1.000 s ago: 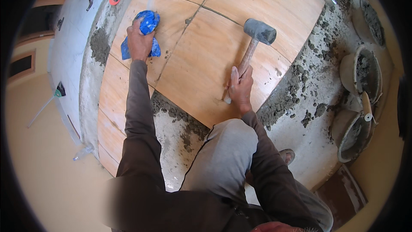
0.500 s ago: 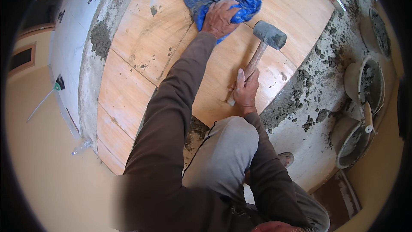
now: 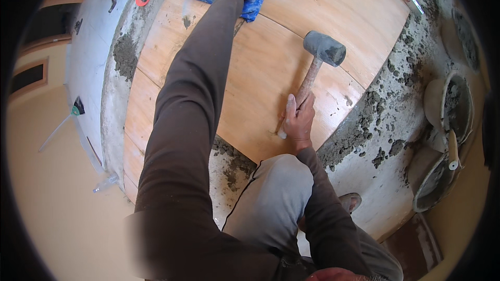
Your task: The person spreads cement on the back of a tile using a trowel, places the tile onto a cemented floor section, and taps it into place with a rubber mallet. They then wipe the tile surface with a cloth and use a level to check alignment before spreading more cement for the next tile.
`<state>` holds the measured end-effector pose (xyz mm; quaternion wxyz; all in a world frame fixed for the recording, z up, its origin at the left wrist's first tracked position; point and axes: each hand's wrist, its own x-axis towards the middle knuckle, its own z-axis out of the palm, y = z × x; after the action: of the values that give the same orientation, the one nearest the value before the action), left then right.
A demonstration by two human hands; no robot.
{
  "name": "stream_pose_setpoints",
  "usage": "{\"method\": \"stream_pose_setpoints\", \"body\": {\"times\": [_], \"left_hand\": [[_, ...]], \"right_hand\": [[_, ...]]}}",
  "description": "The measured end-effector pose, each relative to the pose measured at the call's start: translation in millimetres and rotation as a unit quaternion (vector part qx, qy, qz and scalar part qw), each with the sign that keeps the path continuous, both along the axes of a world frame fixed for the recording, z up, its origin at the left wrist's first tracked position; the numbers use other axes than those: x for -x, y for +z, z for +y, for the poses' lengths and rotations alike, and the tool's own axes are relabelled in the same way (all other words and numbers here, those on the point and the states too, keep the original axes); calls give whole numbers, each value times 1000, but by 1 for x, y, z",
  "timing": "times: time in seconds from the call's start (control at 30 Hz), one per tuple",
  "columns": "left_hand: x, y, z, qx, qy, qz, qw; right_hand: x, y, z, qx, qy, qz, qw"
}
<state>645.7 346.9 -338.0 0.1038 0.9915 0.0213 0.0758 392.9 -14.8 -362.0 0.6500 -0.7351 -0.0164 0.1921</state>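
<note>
Crumpled blue cloth point(image 3: 253, 10) on tan tiles point(image 3: 268, 83); grey-headed mallet point(image 3: 324, 48) slanting away rightward

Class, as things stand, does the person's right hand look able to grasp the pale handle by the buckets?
Probably not: the right hand is closed around the mallet, and the pale handle lies beyond grey clumps on the floor.

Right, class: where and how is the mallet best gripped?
Probably low on the slim handle, from the near side, where the right hand holds it: the handle slants toward the knee, while the bulky dark mallet head lies at the far end.
</note>
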Motion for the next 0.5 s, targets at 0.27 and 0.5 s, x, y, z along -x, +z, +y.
{"method": "stream_pose_setpoints", "body": {"times": [0.27, 0.5], "left_hand": [[4, -29, -30, -74, -24, -13, 997], [164, 18, -27, 25, -41, 58, 997]], "right_hand": [[-1, -3, -4, 18, -4, -4, 1000], [0, 3, -3, 5, -8, -22, 1000]]}}
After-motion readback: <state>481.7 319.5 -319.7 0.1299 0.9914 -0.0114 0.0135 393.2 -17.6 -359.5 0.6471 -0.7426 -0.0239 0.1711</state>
